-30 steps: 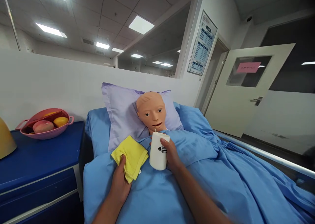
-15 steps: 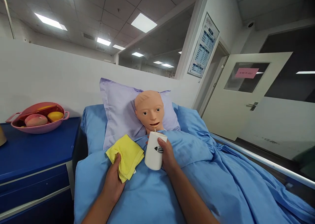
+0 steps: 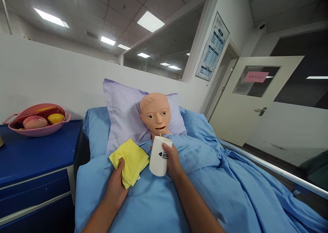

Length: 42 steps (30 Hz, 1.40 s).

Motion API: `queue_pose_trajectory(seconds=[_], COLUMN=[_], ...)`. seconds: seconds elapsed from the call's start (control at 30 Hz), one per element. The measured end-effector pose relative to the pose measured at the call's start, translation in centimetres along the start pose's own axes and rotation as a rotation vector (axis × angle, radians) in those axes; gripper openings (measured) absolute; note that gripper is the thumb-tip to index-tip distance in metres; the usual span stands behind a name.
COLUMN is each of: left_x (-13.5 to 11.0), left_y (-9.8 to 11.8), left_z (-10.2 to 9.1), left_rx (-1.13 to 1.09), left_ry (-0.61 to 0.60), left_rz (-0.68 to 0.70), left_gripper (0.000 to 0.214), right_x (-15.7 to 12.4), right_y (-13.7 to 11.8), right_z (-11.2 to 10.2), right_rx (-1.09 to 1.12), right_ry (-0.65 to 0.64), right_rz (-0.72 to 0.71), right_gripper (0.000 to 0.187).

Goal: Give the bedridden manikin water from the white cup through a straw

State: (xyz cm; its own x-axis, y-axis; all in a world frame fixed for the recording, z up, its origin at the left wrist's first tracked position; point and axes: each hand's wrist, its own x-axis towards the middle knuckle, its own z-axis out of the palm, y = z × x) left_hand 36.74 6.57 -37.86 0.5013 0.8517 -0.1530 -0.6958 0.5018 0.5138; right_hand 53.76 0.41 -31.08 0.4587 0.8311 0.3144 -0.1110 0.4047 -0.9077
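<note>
A training manikin (image 3: 155,112) lies in a bed with its head on a lilac pillow (image 3: 123,113), covered by a blue sheet (image 3: 205,178). My right hand (image 3: 172,161) is wrapped round a white cup (image 3: 159,156) with a small fish mark, held just under the manikin's chin. A thin straw stands in the cup and reaches toward the mouth. My left hand (image 3: 115,187) grips a folded yellow cloth (image 3: 130,159) that rests on the sheet at the manikin's chest, left of the cup.
A blue bedside cabinet (image 3: 38,154) stands to the left with a pink bowl (image 3: 38,130) of fruit on top. A metal bed rail (image 3: 271,166) runs along the right side. Behind it a pale door (image 3: 256,103) stands open.
The view has drifted a little, so everything sits slightly left and higher. Both hands keep their hold, and the cup stays under the manikin's chin.
</note>
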Motion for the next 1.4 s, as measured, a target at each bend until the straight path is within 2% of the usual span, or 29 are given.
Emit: queue_pose_trajectory(seconds=[0.73, 1.23, 1.4], left_x=[-0.06, -0.01, 0.05], left_y=[0.03, 0.05, -0.02], left_z=[-0.23, -0.36, -0.43], left_rx=[0.026, 0.036, 0.06], left_ry=[-0.03, -0.023, -0.04], left_rz=[-0.017, -0.029, -0.018], left_gripper=[0.039, 0.041, 0.043], right_x=[0.05, -0.04, -0.17], right_y=[0.22, 0.04, 0.06], right_z=[-0.06, 0.06, 0.12], right_rx=[-0.03, -0.011, 0.008], right_ry=[0.02, 0.05, 0.054], right_rz=[0.01, 0.023, -0.015], right_gripper=[0.057, 0.055, 0.052])
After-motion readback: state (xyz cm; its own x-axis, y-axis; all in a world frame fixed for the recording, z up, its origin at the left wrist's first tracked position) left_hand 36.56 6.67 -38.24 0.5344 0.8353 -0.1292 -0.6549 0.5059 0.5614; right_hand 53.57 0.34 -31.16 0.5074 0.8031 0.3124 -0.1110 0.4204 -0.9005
